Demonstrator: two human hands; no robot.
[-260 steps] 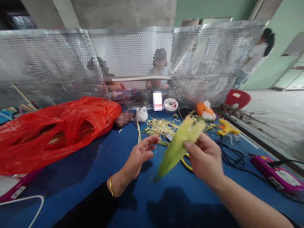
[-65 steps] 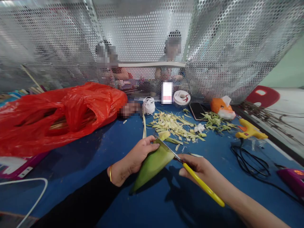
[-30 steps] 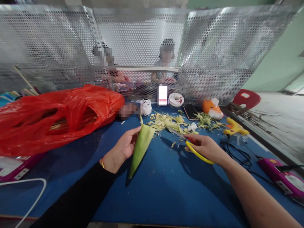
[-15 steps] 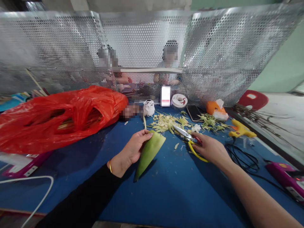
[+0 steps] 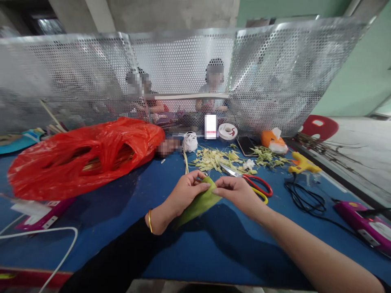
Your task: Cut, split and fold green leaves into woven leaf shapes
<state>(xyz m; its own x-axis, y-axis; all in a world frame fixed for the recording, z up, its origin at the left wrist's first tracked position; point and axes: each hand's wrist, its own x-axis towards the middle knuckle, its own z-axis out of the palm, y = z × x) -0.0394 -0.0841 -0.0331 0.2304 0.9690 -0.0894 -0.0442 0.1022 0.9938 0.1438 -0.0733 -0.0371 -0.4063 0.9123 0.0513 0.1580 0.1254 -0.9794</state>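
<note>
A green leaf-like husk (image 5: 199, 204), wide at the top and tapering toward me, is held above the blue table (image 5: 195, 260). My left hand (image 5: 186, 193) pinches its upper left edge between thumb and fingers. At the top right corner, my right hand (image 5: 240, 195) has its thumb and fingertips closed on the same husk. Scissors (image 5: 256, 185) with one red and one yellow handle lie on the table just beyond my right hand, blades pointing away to the left. Behind them spreads a pile of pale green trimmings (image 5: 210, 158).
A red plastic bag (image 5: 88, 150) bulges at the left. Along the back stand white string (image 5: 190, 141), a ribbon spool (image 5: 227, 132), a phone (image 5: 245, 145) and a tissue pack (image 5: 274, 141). A yellow glue gun (image 5: 304, 163) with black cord lies right. A perforated screen (image 5: 183, 57) separates other people.
My right hand has let go of the scissors, which now lie on the table, and has moved left to grasp the husk. The husk has tilted, and the camera view has shifted slightly.
</note>
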